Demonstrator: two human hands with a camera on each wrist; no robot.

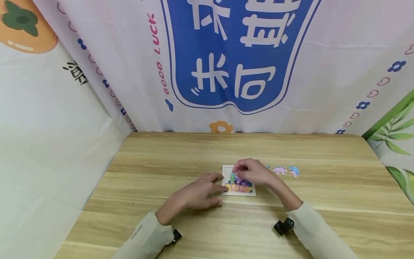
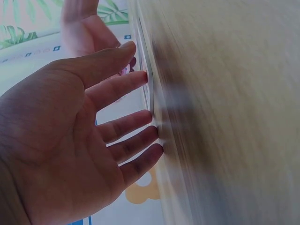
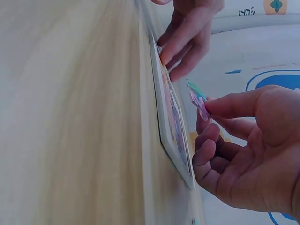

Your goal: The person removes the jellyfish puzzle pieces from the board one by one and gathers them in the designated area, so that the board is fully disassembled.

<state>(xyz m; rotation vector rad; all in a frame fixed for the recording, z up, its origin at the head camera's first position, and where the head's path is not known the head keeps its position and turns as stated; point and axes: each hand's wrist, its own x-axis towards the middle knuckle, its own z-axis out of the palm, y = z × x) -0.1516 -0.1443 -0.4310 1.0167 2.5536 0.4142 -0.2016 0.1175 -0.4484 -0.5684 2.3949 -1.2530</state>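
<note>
Covering the walls behind and to both sides, printed cloth backdrops (image 1: 97, 54) are seen, the middle one marked with a large blue panel of white characters. Below them a wooden worktop (image 1: 161, 158) with a pale grain is spread across the head view. Two light long sleeves (image 1: 145, 239) are seen coming in from the near edge, each with a small black camera mount at the wrist.

Near the middle of the worktop a small white-framed puzzle board (image 1: 238, 187) is laid flat, its lower part filled with colourful pieces. The left hand (image 1: 197, 194) is rested on the worktop just beside the board's left edge, fingers straight and relaxed; in the left wrist view its fingertips (image 2: 145, 77) are shown touching the board's edge (image 2: 149, 79), and nothing is held in its grip. The right hand (image 1: 252, 172) is held just above the upper part of the board. Its grip is a narrow pinch: in the right wrist view a single puzzle piece (image 3: 199, 101), pink and green, is pinched between thumb and forefinger, just off the board's surface (image 3: 171, 117) and not touching it.

To the right of the board, a few loose puzzle pieces (image 1: 284, 170) in pink and pale blue are left lying in a short row on the worktop, apart from both hands.
</note>
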